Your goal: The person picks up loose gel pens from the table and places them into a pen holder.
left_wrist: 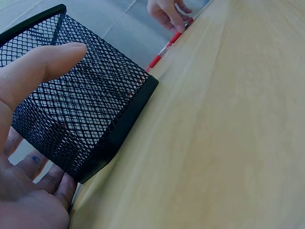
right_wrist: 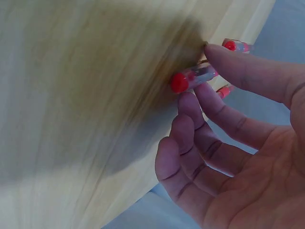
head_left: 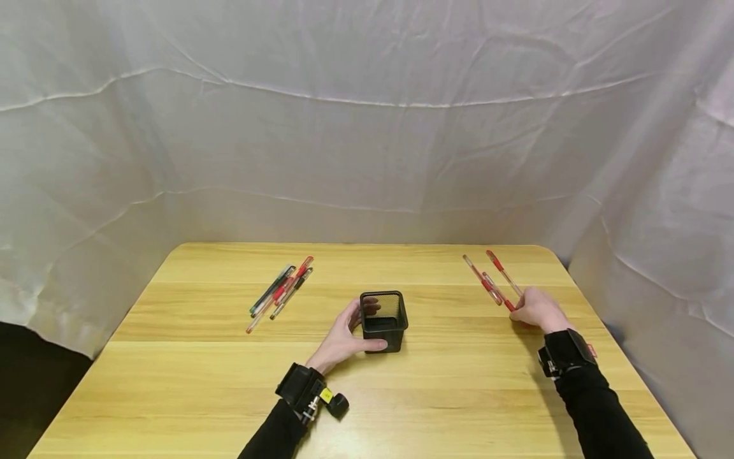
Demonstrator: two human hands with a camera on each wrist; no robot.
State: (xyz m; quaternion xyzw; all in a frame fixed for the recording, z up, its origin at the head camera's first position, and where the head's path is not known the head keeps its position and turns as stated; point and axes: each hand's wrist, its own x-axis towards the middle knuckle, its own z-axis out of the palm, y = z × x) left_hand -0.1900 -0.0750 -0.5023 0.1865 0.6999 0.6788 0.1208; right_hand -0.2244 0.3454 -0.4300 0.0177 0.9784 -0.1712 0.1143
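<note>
A square black mesh pen holder (head_left: 385, 344) stands upright on the wooden table near the middle. My left hand (head_left: 342, 341) grips it from the left, with the thumb across its near side and the other fingers round the far left side. Off to the right, my right hand (head_left: 539, 310) pinches the end of a red pen (right_wrist: 180, 83) between thumb and index finger, low over the tabletop. Two other red pens lie just beyond that hand: one with its red end away from me (head_left: 494, 260), the other farther left (head_left: 474, 269).
On the left of the table (head_left: 189, 382) lies a loose bundle of several pens with red and dark parts (head_left: 281, 293). Pale cloth (head_left: 367, 153) hangs behind the table and along both sides.
</note>
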